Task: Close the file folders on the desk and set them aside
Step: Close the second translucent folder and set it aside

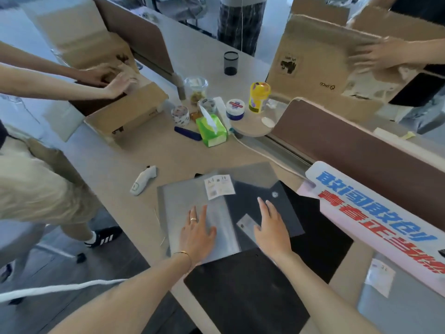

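While both my hands lie flat, fingers spread, left hand [198, 233] on the grey folder [183, 201], right hand [272, 227] on the dark folder [284, 208], I count two folders overlapping near the desk [149, 153] edge.

both forearms reach forward from the near edge of the desk [154, 150], bare to the elbow. the left hand [198, 233] lies flat, palm down, fingers spread a little (a ring on one finger, a thin bracelet at the wrist). the right hand [271, 227] is also palm down with fingers extended and close together, thumb out to the side; whether it presses down or hovers cannot be told.
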`<act>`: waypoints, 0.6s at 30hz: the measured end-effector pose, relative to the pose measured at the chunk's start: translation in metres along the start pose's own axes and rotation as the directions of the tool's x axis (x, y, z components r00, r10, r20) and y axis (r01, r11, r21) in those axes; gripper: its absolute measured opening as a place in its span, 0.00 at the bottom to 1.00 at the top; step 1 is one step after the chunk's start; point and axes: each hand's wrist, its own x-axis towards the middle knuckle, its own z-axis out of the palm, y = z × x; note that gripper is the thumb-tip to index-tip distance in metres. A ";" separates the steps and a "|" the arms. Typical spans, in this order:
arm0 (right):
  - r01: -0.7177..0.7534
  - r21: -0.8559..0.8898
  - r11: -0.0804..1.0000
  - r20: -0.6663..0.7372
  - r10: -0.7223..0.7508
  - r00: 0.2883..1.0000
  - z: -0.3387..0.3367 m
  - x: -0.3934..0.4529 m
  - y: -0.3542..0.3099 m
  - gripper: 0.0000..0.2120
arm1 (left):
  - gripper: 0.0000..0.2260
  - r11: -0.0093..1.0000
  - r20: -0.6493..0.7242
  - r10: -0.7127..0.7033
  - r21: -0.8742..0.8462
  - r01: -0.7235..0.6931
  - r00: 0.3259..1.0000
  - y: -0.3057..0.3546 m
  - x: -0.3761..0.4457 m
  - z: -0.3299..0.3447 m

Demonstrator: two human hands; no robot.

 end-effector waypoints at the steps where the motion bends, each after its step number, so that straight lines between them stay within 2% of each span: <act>1: -0.009 -0.004 1.000 0.025 0.009 1.000 0.005 0.008 -0.002 0.36 | 0.33 1.000 0.016 -0.015 -0.027 0.015 1.000 0.000 0.006 0.000; 5: -0.067 0.003 0.998 0.096 0.066 0.993 0.025 0.043 -0.004 0.33 | 0.34 0.980 0.055 -0.101 -0.168 0.109 0.993 0.003 0.028 0.004; 8: -0.114 -0.054 0.992 0.141 0.120 0.983 0.035 0.066 0.002 0.32 | 0.35 0.945 0.085 -0.185 -0.260 0.201 0.979 0.005 0.040 0.012; 13: -0.151 -0.179 0.972 0.247 0.193 0.949 0.055 0.078 0.010 0.33 | 0.38 0.910 0.176 -0.315 -0.223 0.349 0.933 0.004 0.053 0.023; 18: -0.182 -0.193 0.964 0.267 0.230 0.936 0.071 0.073 0.002 0.34 | 0.42 0.886 0.260 -0.343 -0.230 0.403 0.902 0.011 0.058 0.027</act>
